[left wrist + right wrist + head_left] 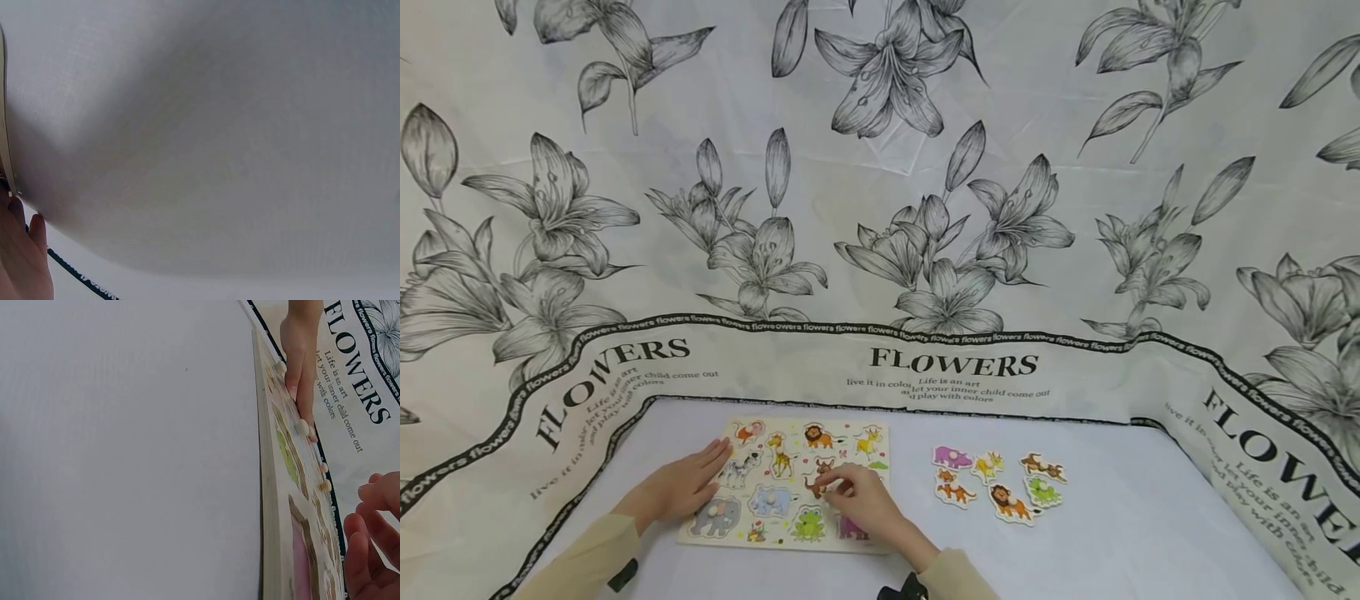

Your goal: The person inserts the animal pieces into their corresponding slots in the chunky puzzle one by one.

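Note:
A wooden animal puzzle board (842,429) lies on the table, its pictures in shaped recesses. My left hand (681,487) rests along its left edge with extended fingers, fingertips by the zebra (739,469); the left wrist view catches only part of this hand (24,256). Over the lower right of the board, my right hand (865,500) has bent fingers, the fingertips near a brown horned animal picture (820,475). In the right wrist view the right fingers (365,531) curl loosely above the board, with no piece showing between them. The right hand partly covers the purple hippo picture (852,527).
Loose animal pieces lie right of the board: a purple hippo (952,457), a yellow deer (987,467), an orange striped animal (953,489), a lion (1011,503), a green frog (1043,492) and a brown animal (1043,467). A flower-printed cloth (955,392) hangs behind the table.

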`<state>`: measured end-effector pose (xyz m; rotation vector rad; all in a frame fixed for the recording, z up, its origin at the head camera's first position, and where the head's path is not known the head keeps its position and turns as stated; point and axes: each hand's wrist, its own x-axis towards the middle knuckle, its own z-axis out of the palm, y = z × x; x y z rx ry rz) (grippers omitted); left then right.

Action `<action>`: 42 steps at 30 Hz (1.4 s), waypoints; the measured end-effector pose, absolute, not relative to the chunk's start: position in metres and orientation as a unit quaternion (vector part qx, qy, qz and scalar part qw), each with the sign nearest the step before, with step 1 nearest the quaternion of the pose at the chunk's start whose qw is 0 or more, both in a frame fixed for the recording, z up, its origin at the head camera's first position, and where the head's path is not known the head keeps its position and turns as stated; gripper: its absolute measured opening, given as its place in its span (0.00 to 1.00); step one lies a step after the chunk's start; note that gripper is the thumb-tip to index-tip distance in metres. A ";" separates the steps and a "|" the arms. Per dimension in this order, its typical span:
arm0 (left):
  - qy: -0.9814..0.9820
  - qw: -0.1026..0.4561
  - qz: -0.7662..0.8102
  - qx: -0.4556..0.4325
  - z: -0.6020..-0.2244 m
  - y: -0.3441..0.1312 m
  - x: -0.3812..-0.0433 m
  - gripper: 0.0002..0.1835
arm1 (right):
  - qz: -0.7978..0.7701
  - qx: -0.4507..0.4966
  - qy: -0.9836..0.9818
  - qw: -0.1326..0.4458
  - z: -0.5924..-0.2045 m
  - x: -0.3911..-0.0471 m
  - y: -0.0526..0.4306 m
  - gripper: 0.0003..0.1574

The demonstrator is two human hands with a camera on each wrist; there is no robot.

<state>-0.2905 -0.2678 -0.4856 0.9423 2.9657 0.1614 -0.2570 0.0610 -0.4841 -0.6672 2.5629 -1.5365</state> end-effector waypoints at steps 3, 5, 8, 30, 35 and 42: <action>0.952 0.013 0.052 0.301 -0.486 -0.268 -0.290 0.30 | -0.497 -0.220 0.839 0.021 -0.484 -0.257 0.073 0.12; 0.952 0.012 0.053 0.300 -0.486 -0.268 -0.290 0.30 | -0.492 -0.219 0.843 0.007 -0.484 -0.257 0.081 0.12; 0.953 0.013 0.053 0.299 -0.488 -0.268 -0.291 0.31 | -0.485 -0.202 0.851 -0.003 -0.484 -0.257 0.093 0.11; 0.953 0.021 0.044 0.299 -0.485 -0.268 -0.290 0.30 | -0.457 -0.054 0.885 -0.069 -0.494 -0.254 0.189 0.14; 0.951 0.020 0.047 0.304 -0.484 -0.268 -0.289 0.30 | -0.456 -0.015 0.885 -0.090 -0.496 -0.251 0.204 0.13; 0.953 0.021 0.040 0.300 -0.487 -0.270 -0.293 0.31 | -0.423 0.009 0.901 -0.100 -0.495 -0.251 0.214 0.13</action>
